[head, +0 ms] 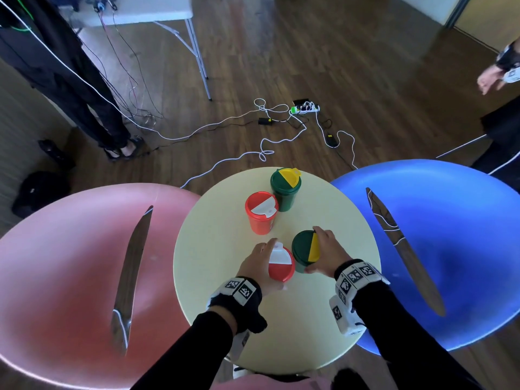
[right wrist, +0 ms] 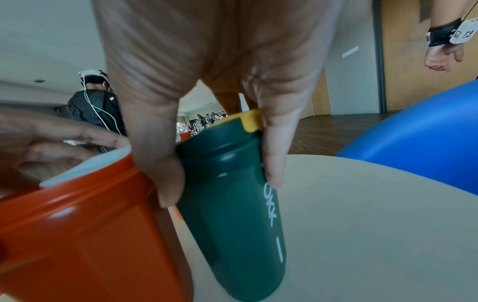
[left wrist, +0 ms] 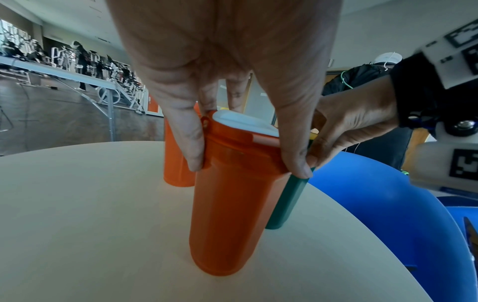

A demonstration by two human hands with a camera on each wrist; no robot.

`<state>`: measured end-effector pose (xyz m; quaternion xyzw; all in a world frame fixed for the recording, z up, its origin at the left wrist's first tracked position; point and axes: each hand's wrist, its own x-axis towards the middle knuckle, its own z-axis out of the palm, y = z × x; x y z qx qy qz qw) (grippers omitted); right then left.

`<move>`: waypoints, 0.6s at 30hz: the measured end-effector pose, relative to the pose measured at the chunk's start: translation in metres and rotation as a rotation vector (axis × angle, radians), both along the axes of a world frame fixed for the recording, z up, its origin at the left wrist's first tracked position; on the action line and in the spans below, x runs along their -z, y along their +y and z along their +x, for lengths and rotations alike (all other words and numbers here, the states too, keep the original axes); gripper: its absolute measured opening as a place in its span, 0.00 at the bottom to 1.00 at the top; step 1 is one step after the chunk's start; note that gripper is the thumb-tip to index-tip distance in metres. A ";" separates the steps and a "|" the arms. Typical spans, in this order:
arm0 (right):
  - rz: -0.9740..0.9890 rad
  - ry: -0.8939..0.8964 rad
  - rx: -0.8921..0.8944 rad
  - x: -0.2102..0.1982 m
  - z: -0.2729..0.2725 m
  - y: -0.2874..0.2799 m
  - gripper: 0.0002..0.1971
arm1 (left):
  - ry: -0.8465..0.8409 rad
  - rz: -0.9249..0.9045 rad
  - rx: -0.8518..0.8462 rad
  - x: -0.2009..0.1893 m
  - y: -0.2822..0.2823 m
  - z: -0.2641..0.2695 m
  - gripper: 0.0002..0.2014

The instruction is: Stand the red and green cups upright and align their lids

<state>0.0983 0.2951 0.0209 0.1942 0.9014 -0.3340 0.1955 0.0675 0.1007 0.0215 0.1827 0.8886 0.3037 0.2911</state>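
Two more lidded cups are standing upright at the far side of the round table (head: 213, 249): a far red cup (head: 261, 212) with a white flap and, touching it just behind, a far green cup (head: 284, 189) with a yellow flap. A pink chair (head: 70, 263) is sitting to the left of the table and a blue chair (head: 450, 235) to the right, both pressing close to its edge. Beyond, white cables and a power strip (head: 305, 108) are lying on the wooden floor, and a folding table (head: 146, 9) is standing farther back.

The near red cup (left wrist: 227, 204) is standing upright on the table with the left hand (head: 257, 266) gripping its lid rim from above, thumb and fingers curling down either side. Just beside it, the near green cup (right wrist: 232, 204) is also standing upright, the right hand (head: 327, 253) pinching its lid rim the same way. Both lids are closed, so any contents are hidden.
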 end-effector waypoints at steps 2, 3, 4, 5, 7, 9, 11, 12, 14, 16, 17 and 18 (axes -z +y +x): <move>-0.002 0.017 -0.003 0.000 -0.001 -0.001 0.54 | -0.006 0.000 0.001 0.000 0.000 -0.001 0.47; -0.005 0.020 -0.011 -0.001 -0.002 -0.001 0.54 | -0.007 0.001 0.001 0.000 -0.001 -0.001 0.47; -0.006 0.021 -0.021 -0.001 -0.003 -0.001 0.54 | -0.007 0.000 0.002 0.001 -0.001 -0.001 0.47; -0.004 0.020 -0.029 -0.001 -0.004 -0.001 0.54 | -0.006 -0.002 0.003 0.001 -0.001 -0.001 0.46; 0.000 0.017 -0.031 -0.002 -0.005 -0.001 0.54 | -0.006 -0.006 0.003 0.001 -0.001 -0.001 0.46; 0.007 0.019 -0.035 -0.002 -0.007 0.000 0.54 | -0.001 -0.014 0.006 0.001 0.000 -0.002 0.46; 0.011 0.026 -0.039 -0.001 -0.006 0.001 0.54 | 0.008 -0.019 0.006 0.000 0.001 -0.002 0.45; 0.010 0.030 -0.036 -0.001 -0.006 0.001 0.54 | 0.012 -0.017 0.005 -0.001 0.001 -0.001 0.45; 0.007 0.038 -0.027 0.000 -0.004 0.003 0.54 | 0.017 -0.008 -0.001 -0.001 0.000 0.000 0.44; 0.004 0.042 -0.024 0.000 -0.004 0.003 0.54 | 0.013 -0.004 0.002 -0.001 0.000 0.001 0.44; 0.004 0.043 -0.025 0.000 -0.003 0.004 0.54 | 0.013 -0.005 0.007 -0.001 -0.001 0.002 0.43; 0.003 0.043 -0.025 0.001 -0.003 0.005 0.54 | 0.014 -0.007 0.009 -0.001 -0.001 0.002 0.43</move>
